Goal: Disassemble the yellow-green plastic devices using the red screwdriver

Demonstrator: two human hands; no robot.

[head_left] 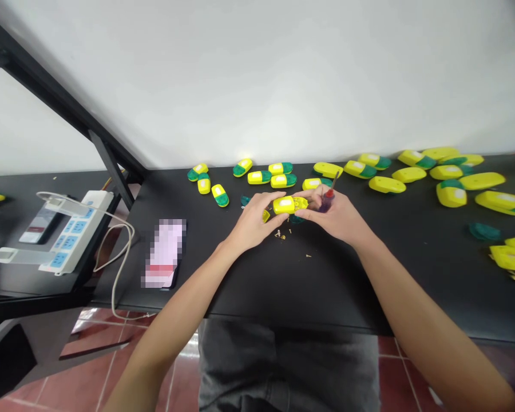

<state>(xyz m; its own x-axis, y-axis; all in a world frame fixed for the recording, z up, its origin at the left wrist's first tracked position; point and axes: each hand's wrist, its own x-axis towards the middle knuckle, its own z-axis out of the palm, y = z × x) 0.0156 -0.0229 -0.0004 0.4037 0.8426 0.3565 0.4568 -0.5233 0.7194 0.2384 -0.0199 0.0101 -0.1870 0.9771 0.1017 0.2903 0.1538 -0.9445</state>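
My left hand point(257, 220) is closed on the left end of a small yellow plastic casing point(284, 205) with a white patch on top. The casing's right end lies open, its yellow inside showing without a green cover. My right hand point(337, 214) has a screwdriver point(327, 201) with a red and purple handle tucked in it, shaft pointing up and away. Its thumb and fingertips also reach the casing's open end. Under the hands, a dark green piece point(297, 219) and another yellow part point(265, 216) are partly hidden. Several small screws point(280, 234) lie just below on the black table.
Several yellow-and-green casings point(260, 177) line the table's back by the wall, more at right. A loose green cover point(484, 231) and yellow parts point(512, 254) lie far right. A phone point(165, 252), white cable point(126, 252) and power strip point(77, 229) are at left.
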